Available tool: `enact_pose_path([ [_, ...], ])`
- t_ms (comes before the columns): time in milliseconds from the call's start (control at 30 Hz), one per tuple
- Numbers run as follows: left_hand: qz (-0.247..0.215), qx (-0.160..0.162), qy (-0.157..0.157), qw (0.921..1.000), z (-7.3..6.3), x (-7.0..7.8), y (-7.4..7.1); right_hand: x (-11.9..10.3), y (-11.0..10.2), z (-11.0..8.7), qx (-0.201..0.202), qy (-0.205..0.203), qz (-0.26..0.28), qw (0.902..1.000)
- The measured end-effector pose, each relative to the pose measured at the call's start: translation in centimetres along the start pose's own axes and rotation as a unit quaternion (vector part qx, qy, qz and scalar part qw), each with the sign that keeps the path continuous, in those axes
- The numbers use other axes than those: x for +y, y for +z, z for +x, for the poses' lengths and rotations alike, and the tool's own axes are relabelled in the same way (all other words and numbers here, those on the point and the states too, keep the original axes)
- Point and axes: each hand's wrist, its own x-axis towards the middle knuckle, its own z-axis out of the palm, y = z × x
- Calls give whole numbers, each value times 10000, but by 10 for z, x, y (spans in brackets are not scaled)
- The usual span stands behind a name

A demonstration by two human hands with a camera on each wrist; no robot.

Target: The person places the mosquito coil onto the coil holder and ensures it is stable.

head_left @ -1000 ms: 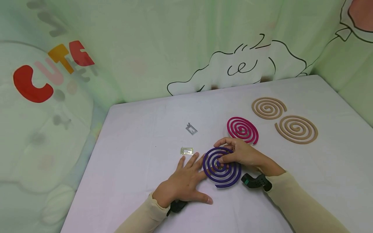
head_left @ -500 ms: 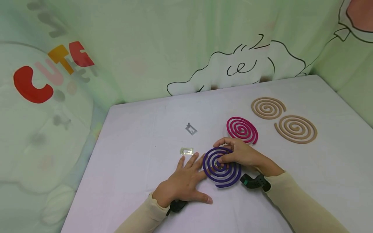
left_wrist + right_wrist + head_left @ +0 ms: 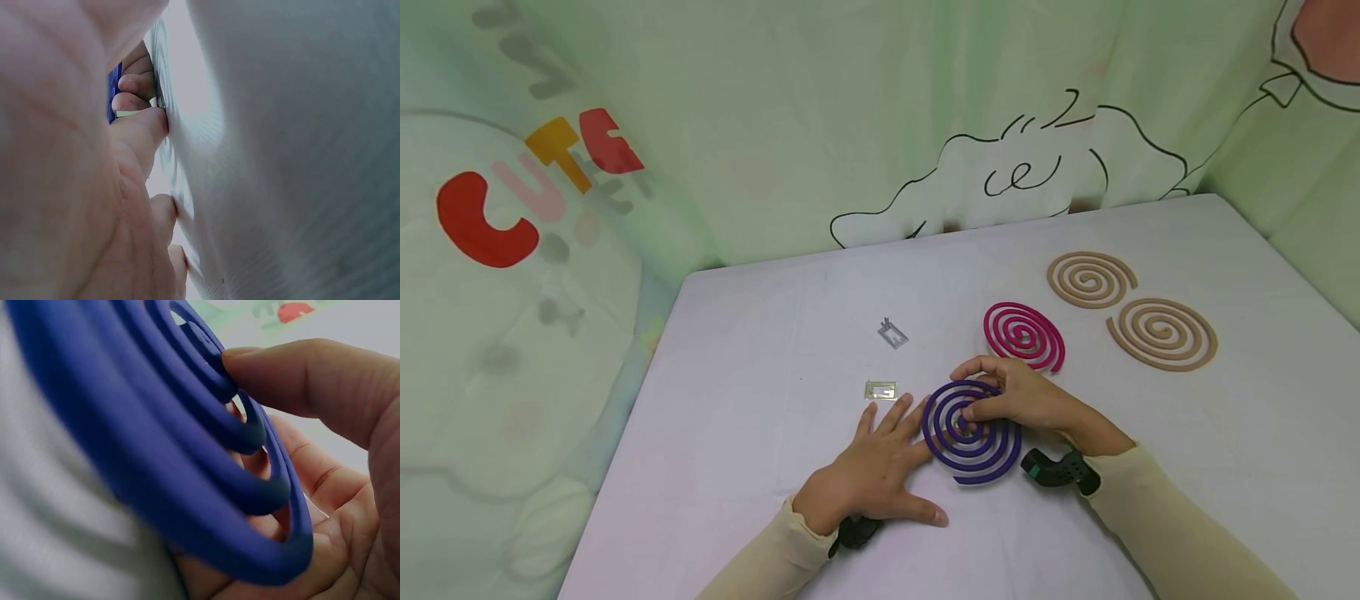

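My right hand [image 3: 1033, 400] pinches a dark purple mosquito coil [image 3: 144, 469] near its centre. In the right wrist view the thumb lies on one face and other fingers are behind it. The coil is tilted above the table. My left hand [image 3: 880, 475] rests palm down with spread fingers; its index finger reaches under the coil's left edge. In the left wrist view, its fingertips touch the white cloth and right-hand fingers [image 3: 134, 90] are close by. A small pale-green edge shows there, but the coil hides most of what lies beneath.
A pink mosquito coil [image 3: 1021, 335] lies behind my right hand. Two tan coils, one farther back [image 3: 1087, 279] and one nearer [image 3: 1163, 333], lie at the right. A small metal frame with a prong [image 3: 886, 326] and a flat yellowish metal frame [image 3: 870, 390] lie beyond my left hand.
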Motion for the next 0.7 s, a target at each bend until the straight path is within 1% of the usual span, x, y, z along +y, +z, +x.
enact_pose_path([
  [233,-44,-14,2,10000,0,-1,-1,0,-1,-6,115,-105,-188,9997],
  [367,-29,38,38,10000,-2,-2,0,1,0,-8,77,-156,-146,9997],
  [533,-18,91,75,9999,-2,-4,2,1,1,-9,109,-71,-97,9999],
  [700,7,80,93,9999,-1,-4,-2,2,-2,-8,205,-18,-205,9996],
])
